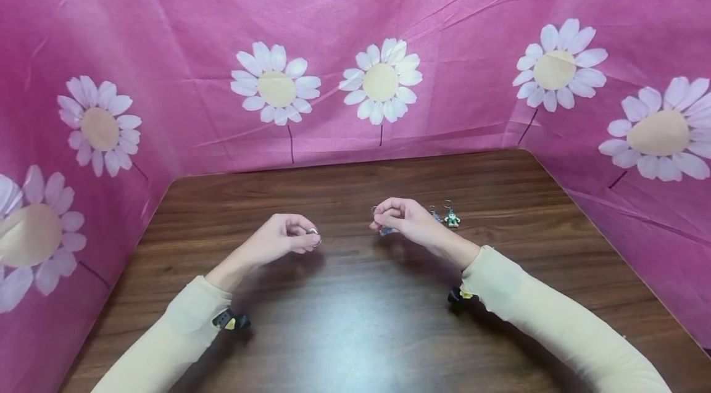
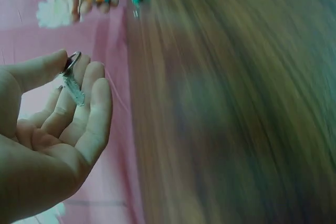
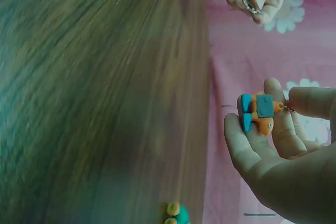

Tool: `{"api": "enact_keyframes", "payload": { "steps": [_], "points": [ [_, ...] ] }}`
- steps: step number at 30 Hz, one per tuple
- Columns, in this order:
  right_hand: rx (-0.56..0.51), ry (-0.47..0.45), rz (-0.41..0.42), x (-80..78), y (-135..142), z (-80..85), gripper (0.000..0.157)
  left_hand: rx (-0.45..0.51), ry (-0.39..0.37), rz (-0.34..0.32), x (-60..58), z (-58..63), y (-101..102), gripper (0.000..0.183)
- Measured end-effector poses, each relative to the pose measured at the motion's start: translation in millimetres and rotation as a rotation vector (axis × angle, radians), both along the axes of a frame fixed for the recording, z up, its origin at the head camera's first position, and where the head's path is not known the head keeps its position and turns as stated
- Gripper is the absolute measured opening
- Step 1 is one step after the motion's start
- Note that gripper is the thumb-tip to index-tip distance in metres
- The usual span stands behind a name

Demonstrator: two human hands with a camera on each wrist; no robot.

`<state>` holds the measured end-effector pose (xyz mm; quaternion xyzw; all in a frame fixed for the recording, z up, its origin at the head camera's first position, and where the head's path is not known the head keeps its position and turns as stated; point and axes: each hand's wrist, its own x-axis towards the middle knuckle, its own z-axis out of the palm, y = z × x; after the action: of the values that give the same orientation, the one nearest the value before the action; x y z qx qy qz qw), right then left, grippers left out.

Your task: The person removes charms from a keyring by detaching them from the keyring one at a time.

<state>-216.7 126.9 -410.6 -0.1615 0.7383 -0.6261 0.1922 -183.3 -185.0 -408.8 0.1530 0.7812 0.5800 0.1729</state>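
My left hand (image 1: pixel 283 235) pinches a metal ring with a silver key (image 2: pixel 74 90) between thumb and fingers; the key hangs in front of the other fingers in the left wrist view. A short way to its right, above the table, my right hand (image 1: pixel 408 223) holds a keychain figure (image 3: pixel 264 109) by its ring end. The figure is orange with a grey-blue block on its body and bright blue feet, and it lies against the fingers. Behind the right hand, a green keychain figure (image 1: pixel 452 218) lies on the table with its ring pointing away.
A bluish keychain (image 1: pixel 436 215) lies beside the green figure, partly hidden by the right hand. The brown wooden table (image 1: pixel 344 306) is enclosed at the back and sides by a pink cloth (image 1: pixel 328 10) printed with white daisies.
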Motion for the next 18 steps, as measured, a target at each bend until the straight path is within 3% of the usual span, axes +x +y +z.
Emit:
{"api": "enact_keyframes", "payload": {
  "steps": [5,11,18],
  "points": [
    [0.082,0.017,0.006,-11.3,0,-10.0,0.029,-0.128,0.01,0.032,-11.2,-8.7,-23,0.023],
    [0.092,-0.032,0.04,-23.4,-4,-23.0,0.015,-0.223,0.001,0.029,-17.1,-20.3,-43,0.019],
    [0.28,0.177,0.086,-39.1,-4,-26.6,0.013,-0.317,0.0,0.042,-27.8,-24.0,-57,0.016]
  ]
}}
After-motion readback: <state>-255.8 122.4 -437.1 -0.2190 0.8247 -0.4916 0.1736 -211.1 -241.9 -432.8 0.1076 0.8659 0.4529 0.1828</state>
